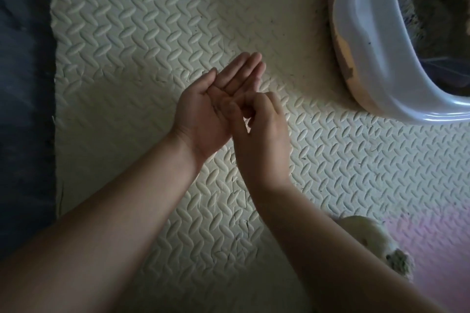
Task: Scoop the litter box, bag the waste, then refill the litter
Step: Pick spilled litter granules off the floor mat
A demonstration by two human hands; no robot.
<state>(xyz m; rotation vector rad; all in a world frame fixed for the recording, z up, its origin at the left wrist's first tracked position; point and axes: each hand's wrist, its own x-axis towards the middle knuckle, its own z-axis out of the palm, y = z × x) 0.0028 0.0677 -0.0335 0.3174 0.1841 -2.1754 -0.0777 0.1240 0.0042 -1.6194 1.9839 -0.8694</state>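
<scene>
Left hand (211, 112): centre, palm up, fingers straight.
Right hand (262, 132): fingers curled, tips on left palm.
Litter box (368, 33): upper right.

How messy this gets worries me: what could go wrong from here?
Both hands are bare. The right hand curls its fingers against the palm of the open left hand, so any grit there could drop onto the cream ridged foam mat, not into the pale-rimmed litter box off to the right. Bare skin may also spread dirt.

A cream embossed foam mat (152, 33) borders dark blue flooring (25, 84).
</scene>
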